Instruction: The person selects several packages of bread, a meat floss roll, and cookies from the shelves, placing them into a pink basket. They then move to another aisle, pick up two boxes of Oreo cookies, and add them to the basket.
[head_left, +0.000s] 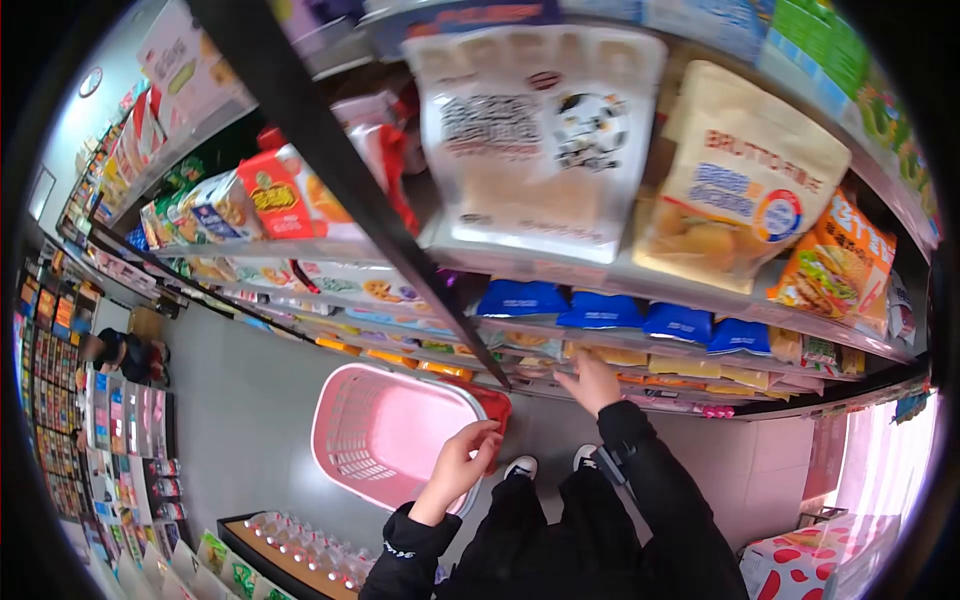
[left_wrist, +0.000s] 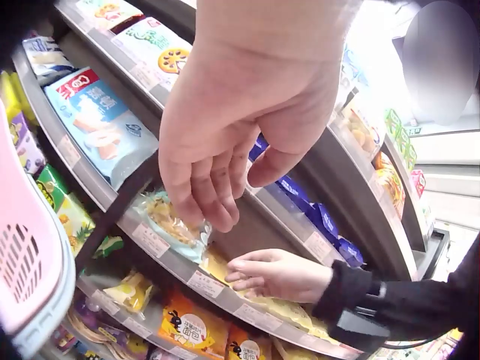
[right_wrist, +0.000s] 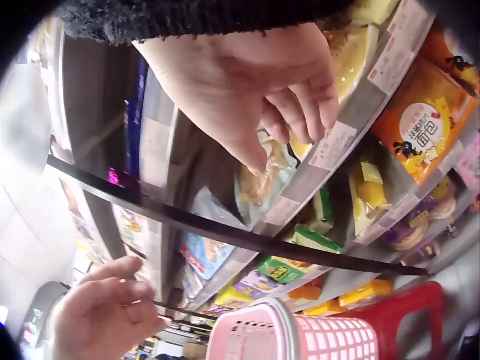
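My right hand [head_left: 594,384] reaches to a lower shelf, its fingers loosely bent beside a clear-wrapped bread pack [right_wrist: 264,178] and yellow packs [left_wrist: 217,268]; the right wrist view shows no pack gripped. My left hand [head_left: 461,462] hangs with relaxed, slightly curled fingers over the right edge of the pink basket [head_left: 395,425], holding nothing. In the left wrist view the left hand [left_wrist: 247,127] covers part of the shelf front. Inside, the basket shows only its pink bottom and walls.
A red basket [head_left: 492,405] stands against the pink one. A black shelf post [head_left: 350,180] crosses the shelving. Large bread bags [head_left: 540,140] stand higher up. At the lower left is a case of bottles [head_left: 310,548]; a person [head_left: 125,352] is far left.
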